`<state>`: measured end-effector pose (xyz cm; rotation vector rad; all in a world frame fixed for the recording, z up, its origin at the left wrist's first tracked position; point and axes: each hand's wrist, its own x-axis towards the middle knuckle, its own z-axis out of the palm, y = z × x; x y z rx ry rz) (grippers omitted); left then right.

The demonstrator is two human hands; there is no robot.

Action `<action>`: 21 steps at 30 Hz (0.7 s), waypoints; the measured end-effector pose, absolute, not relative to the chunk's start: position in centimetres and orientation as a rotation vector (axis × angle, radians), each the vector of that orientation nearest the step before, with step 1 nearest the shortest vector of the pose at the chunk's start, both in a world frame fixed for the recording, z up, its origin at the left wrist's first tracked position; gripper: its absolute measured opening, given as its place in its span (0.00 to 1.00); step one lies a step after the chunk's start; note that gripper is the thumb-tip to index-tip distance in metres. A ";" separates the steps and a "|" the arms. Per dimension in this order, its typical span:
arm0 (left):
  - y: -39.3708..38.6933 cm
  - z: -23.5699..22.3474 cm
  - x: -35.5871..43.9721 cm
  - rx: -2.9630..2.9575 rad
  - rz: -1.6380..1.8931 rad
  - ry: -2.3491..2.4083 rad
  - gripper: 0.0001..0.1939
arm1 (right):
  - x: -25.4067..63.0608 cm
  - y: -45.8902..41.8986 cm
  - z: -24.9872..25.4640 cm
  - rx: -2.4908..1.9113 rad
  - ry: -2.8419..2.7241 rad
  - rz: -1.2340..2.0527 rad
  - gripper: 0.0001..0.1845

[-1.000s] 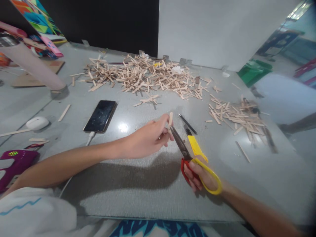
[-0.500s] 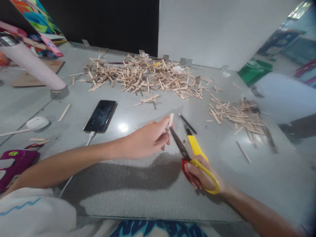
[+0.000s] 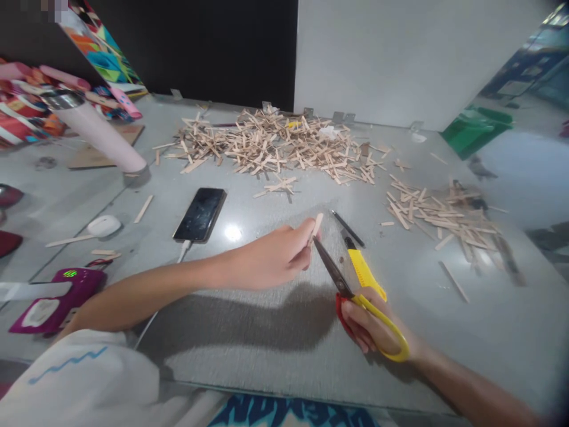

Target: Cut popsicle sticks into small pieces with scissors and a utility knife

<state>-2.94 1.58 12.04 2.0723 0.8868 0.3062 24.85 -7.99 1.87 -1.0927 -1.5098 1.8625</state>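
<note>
1. We are working at a grey table [image 3: 249, 356]; its near edge is running just in front of our body, and its far side is meeting a black panel [image 3: 222, 47] and a white panel [image 3: 377, 59].
2. We are moving within the stretch between the phone [image 3: 200, 214] and the yellow cutter [image 3: 362, 270]; a large stick pile [image 3: 267, 142] is lying beyond, a smaller stick pile [image 3: 440, 216] to the right.
3. Below the near edge, we are seeing cloth [image 3: 306, 410] with big blue letters, perhaps "EMAN"; the frame is cutting them off.
4. Our left hand [image 3: 275, 255] is pinching a small wooden stick [image 3: 317, 224], holding it above the middle of the table.
5. Our right hand [image 3: 373, 323] is gripping the scissors [image 3: 331, 267] by their red and yellow handles; the tip is pointing at the stick, touching or just beside it, we cannot tell.
</note>
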 end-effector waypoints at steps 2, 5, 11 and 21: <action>1.6 12.2 -3.1 2.094 0.287 0.901 0.06 | 24.9 -8.1 1.7 -1.071 -1.507 1.868 0.41; 1.7 12.6 -3.4 2.119 0.267 0.924 0.04 | 24.7 -8.0 1.9 -1.052 -1.528 1.867 0.42; 2.2 14.8 -3.7 2.158 0.351 0.941 0.05 | 24.0 -7.4 4.3 -1.109 -1.510 1.841 0.44; 3.0 17.5 -2.7 2.111 0.493 0.881 0.08 | 23.2 -7.1 6.6 -1.204 -1.415 1.828 0.42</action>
